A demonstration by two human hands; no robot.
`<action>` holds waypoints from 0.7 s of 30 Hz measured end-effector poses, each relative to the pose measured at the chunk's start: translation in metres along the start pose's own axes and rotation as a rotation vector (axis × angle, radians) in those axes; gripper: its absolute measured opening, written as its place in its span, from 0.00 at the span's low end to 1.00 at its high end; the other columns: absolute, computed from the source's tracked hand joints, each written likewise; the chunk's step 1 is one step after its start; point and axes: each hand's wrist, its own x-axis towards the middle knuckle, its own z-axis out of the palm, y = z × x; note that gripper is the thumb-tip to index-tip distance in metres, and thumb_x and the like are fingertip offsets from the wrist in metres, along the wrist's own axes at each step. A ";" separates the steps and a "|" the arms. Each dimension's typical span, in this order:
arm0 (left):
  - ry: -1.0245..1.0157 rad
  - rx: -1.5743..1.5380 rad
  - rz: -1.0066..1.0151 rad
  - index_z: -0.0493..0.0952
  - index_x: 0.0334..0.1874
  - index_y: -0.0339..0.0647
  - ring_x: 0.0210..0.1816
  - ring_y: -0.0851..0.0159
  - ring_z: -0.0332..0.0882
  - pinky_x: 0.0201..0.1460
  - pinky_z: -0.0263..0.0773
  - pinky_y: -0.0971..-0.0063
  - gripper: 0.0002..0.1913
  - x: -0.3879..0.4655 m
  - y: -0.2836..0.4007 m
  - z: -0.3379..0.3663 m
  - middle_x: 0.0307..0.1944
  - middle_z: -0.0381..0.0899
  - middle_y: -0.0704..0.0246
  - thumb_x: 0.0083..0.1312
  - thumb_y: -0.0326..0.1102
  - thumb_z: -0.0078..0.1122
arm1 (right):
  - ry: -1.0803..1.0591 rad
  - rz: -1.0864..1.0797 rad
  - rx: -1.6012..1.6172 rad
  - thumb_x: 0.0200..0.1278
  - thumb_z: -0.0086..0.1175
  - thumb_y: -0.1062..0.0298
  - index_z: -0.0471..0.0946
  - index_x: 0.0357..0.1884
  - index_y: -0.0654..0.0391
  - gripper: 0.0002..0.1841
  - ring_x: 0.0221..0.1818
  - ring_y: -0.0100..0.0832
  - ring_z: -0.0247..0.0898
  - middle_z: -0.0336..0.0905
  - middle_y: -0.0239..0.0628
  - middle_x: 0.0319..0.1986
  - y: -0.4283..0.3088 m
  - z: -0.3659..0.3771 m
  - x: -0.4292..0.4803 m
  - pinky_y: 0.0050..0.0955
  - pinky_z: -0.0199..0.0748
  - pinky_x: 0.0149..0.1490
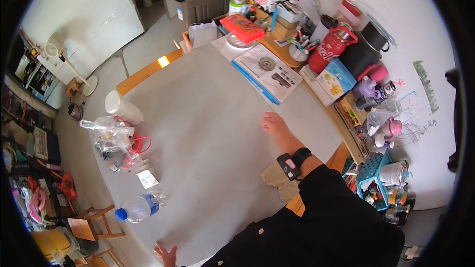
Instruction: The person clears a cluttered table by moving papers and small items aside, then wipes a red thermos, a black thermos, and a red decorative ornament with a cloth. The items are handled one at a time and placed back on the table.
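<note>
My right hand hovers over or rests on the right part of the grey table cover, its fingers curled with nothing visible in them. On that wrist is a black strap with a small black device. Just below the wrist lies a beige cloth, partly hidden by my arm. At the near left edge of the table, my left hand has its fingers spread and holds nothing. Beyond it a clear plastic bottle with a blue cap lies on its side.
A white paper roll, crumpled clear plastic bags and a small pale box sit along the left edge. Printed sheets lie at the far right. A cluttered shelf holds a red flask. A wooden stool stands on the floor.
</note>
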 end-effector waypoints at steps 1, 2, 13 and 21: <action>0.005 -0.035 0.026 0.41 0.68 0.42 0.68 0.47 0.32 0.67 0.38 0.56 0.50 0.007 -0.008 0.001 0.66 0.37 0.46 0.47 0.45 0.64 | 0.101 0.033 0.106 0.51 0.53 0.67 0.65 0.54 0.58 0.25 0.39 0.30 0.70 0.72 0.38 0.39 0.010 -0.019 0.002 0.26 0.70 0.43; 0.012 -0.072 0.051 0.42 0.68 0.41 0.68 0.48 0.33 0.67 0.39 0.56 0.49 0.014 -0.015 0.002 0.66 0.40 0.48 0.48 0.45 0.63 | 0.242 0.129 0.243 0.51 0.53 0.68 0.65 0.54 0.59 0.25 0.37 0.29 0.69 0.72 0.37 0.37 0.017 -0.034 0.007 0.26 0.70 0.42; 0.081 -0.799 -0.287 0.63 0.60 0.49 0.59 0.48 0.55 0.52 0.68 0.56 0.27 -0.076 0.081 -0.034 0.66 0.40 0.50 0.56 0.35 0.55 | 0.405 0.477 0.979 0.54 0.53 0.67 0.69 0.37 0.60 0.11 0.33 0.32 0.65 0.64 0.40 0.28 0.003 -0.070 0.094 0.28 0.73 0.36; 0.087 -0.725 -0.251 0.64 0.59 0.47 0.62 0.49 0.50 0.55 0.67 0.64 0.32 -0.097 0.101 -0.023 0.64 0.49 0.57 0.48 0.33 0.62 | 0.389 0.657 0.804 0.55 0.56 0.58 0.69 0.26 0.52 0.11 0.11 0.24 0.52 0.56 0.30 0.12 -0.016 -0.073 0.113 0.19 0.49 0.13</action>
